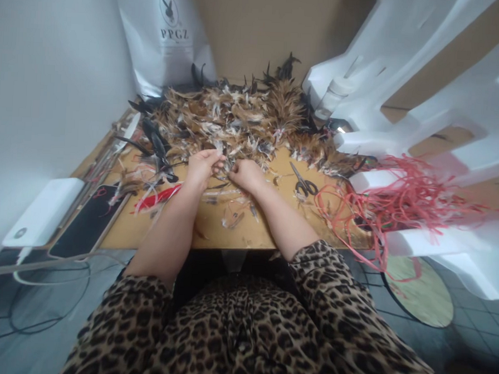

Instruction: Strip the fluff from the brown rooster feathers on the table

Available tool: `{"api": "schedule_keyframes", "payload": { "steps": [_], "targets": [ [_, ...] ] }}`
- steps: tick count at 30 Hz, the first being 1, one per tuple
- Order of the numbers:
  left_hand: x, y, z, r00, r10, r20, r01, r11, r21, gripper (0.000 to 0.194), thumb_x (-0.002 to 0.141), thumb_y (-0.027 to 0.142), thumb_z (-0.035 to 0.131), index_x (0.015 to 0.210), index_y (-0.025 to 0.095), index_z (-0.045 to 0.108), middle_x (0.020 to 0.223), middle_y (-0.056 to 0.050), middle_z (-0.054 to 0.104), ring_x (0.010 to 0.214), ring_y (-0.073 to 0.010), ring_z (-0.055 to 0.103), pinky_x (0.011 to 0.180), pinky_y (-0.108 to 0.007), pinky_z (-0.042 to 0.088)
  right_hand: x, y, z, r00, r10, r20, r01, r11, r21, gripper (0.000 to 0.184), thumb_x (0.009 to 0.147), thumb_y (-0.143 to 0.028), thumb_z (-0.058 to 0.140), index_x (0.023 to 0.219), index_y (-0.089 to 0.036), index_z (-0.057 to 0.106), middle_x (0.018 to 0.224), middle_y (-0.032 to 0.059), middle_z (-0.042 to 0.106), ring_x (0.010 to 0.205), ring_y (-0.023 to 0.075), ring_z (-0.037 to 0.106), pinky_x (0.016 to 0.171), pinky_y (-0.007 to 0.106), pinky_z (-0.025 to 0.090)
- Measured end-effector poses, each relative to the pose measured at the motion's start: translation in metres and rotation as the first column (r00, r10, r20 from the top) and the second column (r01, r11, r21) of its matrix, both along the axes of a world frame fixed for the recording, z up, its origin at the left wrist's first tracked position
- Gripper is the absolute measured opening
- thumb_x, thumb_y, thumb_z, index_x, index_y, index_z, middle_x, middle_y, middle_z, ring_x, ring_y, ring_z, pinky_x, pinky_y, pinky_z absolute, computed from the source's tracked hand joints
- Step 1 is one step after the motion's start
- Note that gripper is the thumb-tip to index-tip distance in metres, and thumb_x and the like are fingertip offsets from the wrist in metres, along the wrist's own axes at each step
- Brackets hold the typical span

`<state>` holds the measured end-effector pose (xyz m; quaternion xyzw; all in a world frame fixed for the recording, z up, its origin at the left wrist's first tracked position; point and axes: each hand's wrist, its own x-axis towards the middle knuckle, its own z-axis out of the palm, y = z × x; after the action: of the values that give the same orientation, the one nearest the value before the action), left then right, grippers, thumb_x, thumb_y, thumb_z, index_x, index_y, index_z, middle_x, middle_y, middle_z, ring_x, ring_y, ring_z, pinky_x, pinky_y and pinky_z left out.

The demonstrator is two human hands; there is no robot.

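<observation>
A big heap of brown, white and black feathers (pixel 240 117) covers the far half of a small wooden table (pixel 214 230). My left hand (pixel 202 168) and my right hand (pixel 247 174) meet at the heap's near edge, fingers curled and pinched together on a few small feathers (pixel 228 164) between them. Both forearms reach out from leopard-print sleeves. Black scissors (pixel 303 183) lie on the table just right of my right hand, untouched.
Red strings (pixel 391 203) tangle at the table's right. White foam blocks (pixel 409 78) stand behind them. A dark phone (pixel 86 223), a white power bank (pixel 43 209) and a red feather (pixel 157 199) lie left. A white bag (pixel 165 37) leans on the back wall.
</observation>
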<state>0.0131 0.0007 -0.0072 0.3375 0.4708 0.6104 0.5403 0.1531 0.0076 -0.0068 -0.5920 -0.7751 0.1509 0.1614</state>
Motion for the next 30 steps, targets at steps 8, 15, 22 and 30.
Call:
{"api": "schedule_keyframes", "payload": {
  "steps": [8, 15, 22, 30],
  "targets": [
    [0.002, -0.001, 0.001, 1.000, -0.013, 0.020, 0.013, 1.000, -0.004, 0.020, 0.063, 0.022, 0.071, 0.074, 0.010, 0.062, 0.066, -0.004, 0.066, 0.046, -0.0054, 0.055, 0.038, -0.013, 0.036, 0.013, 0.020, -0.009, 0.864, -0.128, -0.488, 0.019, 0.975, -0.222, 0.012, 0.063, -0.020, 0.054, 0.065, -0.013, 0.064, 0.048, -0.0010, 0.053, 0.043, 0.0076, 0.043, 0.044, 0.020, 0.030],
    [0.001, 0.000, -0.001, 0.984, -0.076, 0.163, 0.088, 0.994, -0.069, 0.010, 0.067, 0.014, 0.068, 0.073, 0.009, 0.061, 0.072, -0.006, 0.068, 0.051, -0.0069, 0.060, 0.040, -0.013, 0.039, 0.013, 0.024, -0.007, 0.344, -0.341, -0.875, -0.315, 0.835, -0.450, 0.012, 0.062, -0.021, 0.062, 0.066, -0.013, 0.055, 0.050, -0.0038, 0.052, 0.035, 0.0013, 0.032, 0.034, 0.014, 0.017],
    [0.001, 0.000, 0.002, 0.965, -0.113, 0.238, 0.142, 0.984, -0.106, 0.004, 0.070, 0.007, 0.062, 0.073, 0.008, 0.062, 0.074, -0.007, 0.068, 0.054, -0.0067, 0.061, 0.045, -0.012, 0.042, 0.018, 0.022, -0.003, 0.275, -0.384, -0.882, -0.475, 0.743, -0.472, 0.018, 0.062, -0.020, 0.067, 0.069, -0.012, 0.053, 0.052, -0.0052, 0.053, 0.035, 0.0000, 0.035, 0.034, 0.012, 0.019],
    [0.004, -0.004, -0.004, 0.982, -0.170, 0.084, 0.171, 0.985, -0.010, 0.015, 0.066, 0.017, 0.070, 0.077, 0.009, 0.065, 0.074, -0.008, 0.068, 0.061, -0.0093, 0.063, 0.055, -0.017, 0.048, 0.017, 0.021, -0.003, 0.352, -0.428, -0.833, -0.456, 0.699, -0.551, 0.023, 0.074, -0.034, 0.062, 0.074, -0.012, 0.056, 0.056, -0.0012, 0.059, 0.036, 0.0024, 0.042, 0.033, 0.014, 0.027]
  ]
}}
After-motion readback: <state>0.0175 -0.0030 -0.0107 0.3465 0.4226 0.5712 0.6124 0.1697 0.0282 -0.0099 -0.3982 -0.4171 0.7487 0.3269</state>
